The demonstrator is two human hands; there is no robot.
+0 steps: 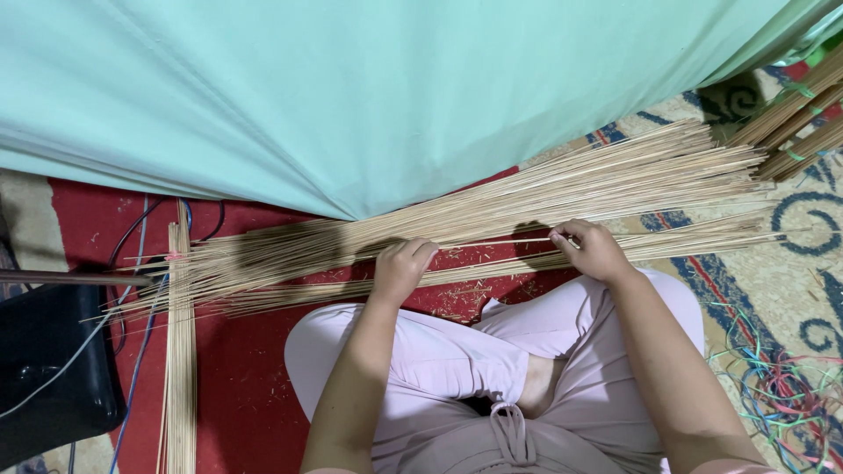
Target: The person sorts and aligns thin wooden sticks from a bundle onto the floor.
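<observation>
Right now we pinch one thin bamboo stick (pixel 500 243) between the thumb and fingertips of our right hand (pixel 593 250), the fingers pressed together around its end. That stick runs level toward our left hand (pixel 402 266), which is curled into a loose fist with its knuckles on the big spread of sticks (pixel 492 211); we cannot tell whether those fingers close around the single stick or only press on the pile beneath.

The big spread lies flat on the red carpet (pixel 237 369) just in front of our crossed legs in pale pink trousers (pixel 457 360), fanning from the left edge near a dark seat up toward the right. Its upper part slips under the hem of a mint-green cloth (pixel 351 96) that fills the top of the view.

A narrower bunch of sticks (pixel 180 351) lies at right angles to the spread on our left, running down the carpet beside blue and white cables (pixel 140 333). At the upper right, well apart from our hands, several tied bundles (pixel 803 114) rest on a patterned rug (pixel 790 263), bound with green strips. By our right knee sits a tangle of coloured strings (pixel 781 386), green, red and blue. Small wood shavings speckle the carpet under the sticks.
</observation>
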